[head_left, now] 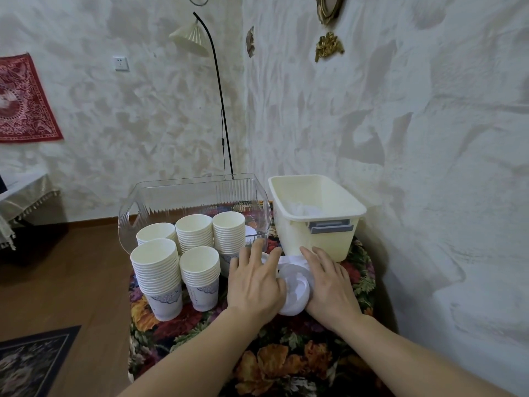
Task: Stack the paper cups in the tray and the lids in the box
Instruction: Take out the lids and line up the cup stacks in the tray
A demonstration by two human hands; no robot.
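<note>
Five stacks of paper cups point(183, 253) stand at the left of the floral-covered worktop point(286, 353), on its cloth, just near of the clear ribbed tray point(194, 196), which looks almost bare. The cups carry a blue printed pattern; no writing can be read. Right of them, the left hand point(254, 279) and right hand point(329, 282) flank a pile of white lids point(294, 290), fingers point(312, 259) straight and pressing its sides. The step looks like gathering lids; next they need lifting together into the cream box point(315, 222), just beyond.
</note>
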